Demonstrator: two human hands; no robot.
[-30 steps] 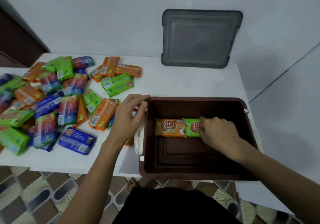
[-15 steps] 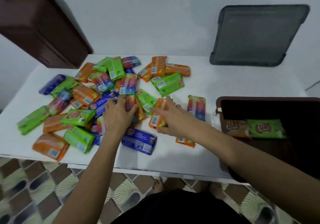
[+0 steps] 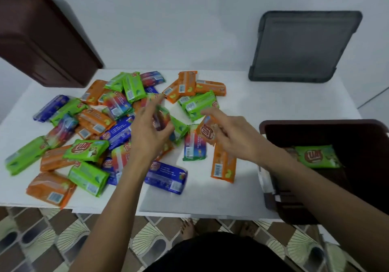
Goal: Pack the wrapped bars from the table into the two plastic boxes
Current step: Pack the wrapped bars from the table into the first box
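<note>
Both hands are rising off the heap they were pressing flat half a second ago, and each is now carrying a bar. The left hand [image 3: 150, 137] is hovering over the middle of the heap, its grip half closed, thumb and fingers pinching a multicoloured bar [image 3: 161, 118] that is standing tilted above the others; motion blur is hiding exactly how the fingertips are lying. The right hand [image 3: 235, 139] is hanging just to its right, its grip closing on one end of an orange bar [image 3: 207, 131] with the logo facing up and the index finger pointing out straight over it.

The heap of wrapped bars [image 3: 90, 124], green, orange, blue and multicoloured, is sprawling over the left and middle of the white table [image 3: 263, 107]. A blue bar [image 3: 166, 177] is lying alone near the front edge, and a second orange bar [image 3: 223, 164] is lying just below the right hand.

The brown box [image 3: 315, 122] is sitting at the right end of the table, overhanging the front edge, and is holding a green bar [image 3: 316, 156] flat on its bottom; the right forearm is covering what lies beside it. A grey lid [image 3: 305, 46] is leaning against the wall behind the box, and a dark brown plastic piece [image 3: 42, 40] is leaning at the far left corner.
</note>
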